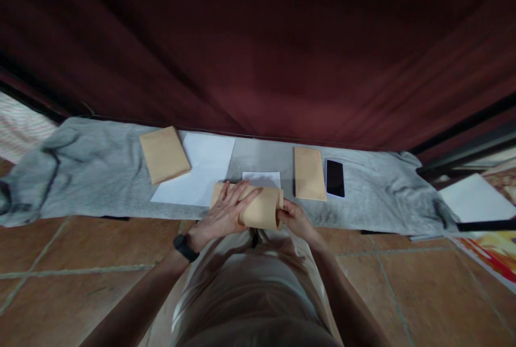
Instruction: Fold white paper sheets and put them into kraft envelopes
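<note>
A brown envelope (pixel 264 208) lies on the grey cloth (pixel 97 175) right in front of me. My left hand (pixel 226 210) lies flat on its left half, fingers spread and pressing it down. A black watch sits on that wrist. My right hand (pixel 293 216) pinches the envelope's right end, where the opening or flap is. A small white sheet (pixel 262 179) lies just behind the envelope, partly covered by it.
More brown envelopes lie on the cloth: a stack (pixel 164 153) at the back left and one (pixel 309 173) to the right. A large white sheet (pixel 201 170) and a black phone (pixel 335 178) lie nearby. Dark red curtain (pixel 258 46) behind, tiled floor (pixel 80 272) below, white paper (pixel 475 199) far right.
</note>
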The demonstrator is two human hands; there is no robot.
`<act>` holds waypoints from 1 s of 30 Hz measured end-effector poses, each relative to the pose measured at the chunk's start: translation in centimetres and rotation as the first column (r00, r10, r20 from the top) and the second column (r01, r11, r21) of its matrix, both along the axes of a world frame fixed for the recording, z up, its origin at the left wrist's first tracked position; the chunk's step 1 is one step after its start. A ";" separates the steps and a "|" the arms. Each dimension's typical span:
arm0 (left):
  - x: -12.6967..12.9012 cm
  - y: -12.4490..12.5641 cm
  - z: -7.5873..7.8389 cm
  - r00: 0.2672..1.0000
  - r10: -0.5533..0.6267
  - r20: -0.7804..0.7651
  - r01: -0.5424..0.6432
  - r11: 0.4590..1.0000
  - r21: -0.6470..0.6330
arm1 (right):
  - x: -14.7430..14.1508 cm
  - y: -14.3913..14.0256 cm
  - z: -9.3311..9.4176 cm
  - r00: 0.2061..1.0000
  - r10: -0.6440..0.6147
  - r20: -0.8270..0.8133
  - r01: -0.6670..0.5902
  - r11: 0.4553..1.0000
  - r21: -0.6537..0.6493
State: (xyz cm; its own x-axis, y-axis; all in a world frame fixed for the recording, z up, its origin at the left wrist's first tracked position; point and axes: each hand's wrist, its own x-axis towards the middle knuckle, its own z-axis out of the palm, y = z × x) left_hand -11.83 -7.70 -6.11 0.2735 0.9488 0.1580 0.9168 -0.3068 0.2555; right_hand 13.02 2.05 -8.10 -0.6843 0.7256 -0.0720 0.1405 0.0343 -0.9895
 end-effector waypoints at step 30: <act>3.3 0.0 -1.1 0.998 -0.055 0.014 0.054 0.998 0.011 | 1.0 0.1 0.4 0.997 0.031 0.076 -0.024 0.995 -0.092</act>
State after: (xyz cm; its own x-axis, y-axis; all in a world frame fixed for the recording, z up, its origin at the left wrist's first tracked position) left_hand -8.48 -7.66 -7.24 0.3224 0.9307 0.1727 0.8949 -0.3591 0.2649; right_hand 14.01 2.12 -7.67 -0.6937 0.6946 -0.1907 0.2171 -0.0508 -0.9748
